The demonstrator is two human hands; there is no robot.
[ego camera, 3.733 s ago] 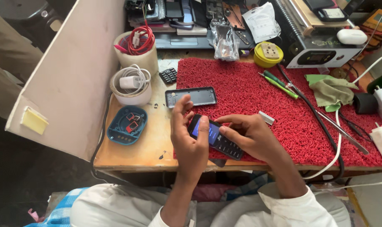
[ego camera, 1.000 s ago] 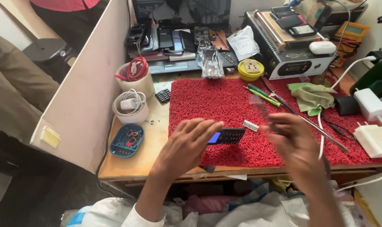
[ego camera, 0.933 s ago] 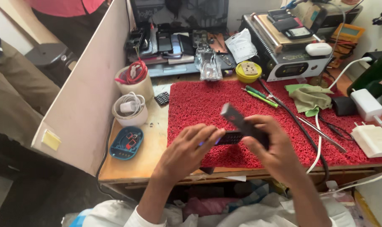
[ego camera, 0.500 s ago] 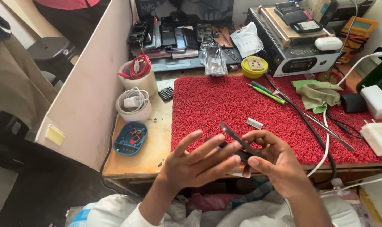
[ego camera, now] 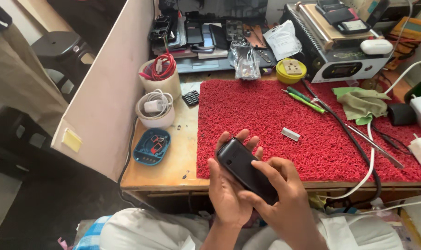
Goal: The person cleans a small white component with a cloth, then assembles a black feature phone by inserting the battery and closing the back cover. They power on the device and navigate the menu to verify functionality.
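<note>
Head view, near edge: left hand (ego camera: 229, 194) cupped under a small black phone (ego camera: 245, 169), fingers wrapped up its far side; right hand (ego camera: 284, 203) closed over the phone's lower end, index finger laid along its back. Phone held back-up, tilted, above the front edge of the surface (ego camera: 169, 162), clear of it.

Next out: red bristle mat (ego camera: 275, 120) covering most of the surface; small white rectangular piece (ego camera: 290, 134) lying on it, right of the phone. Blue oval shell with exposed parts (ego camera: 151, 146) on bare wood left of the mat.

Mid-depth: white cup with coiled white cable (ego camera: 155, 109); taller cup with red cable (ego camera: 160, 76); dark keypad piece (ego camera: 190, 97); two green-handled tools (ego camera: 305, 99); green cloth (ego camera: 363, 103); black cable (ego camera: 349, 139).

Far edge: yellow round tin (ego camera: 291, 70); clear bag (ego camera: 246, 62); black machine with a display (ego camera: 340, 55); a row of dismantled phones (ego camera: 196, 34).
</note>
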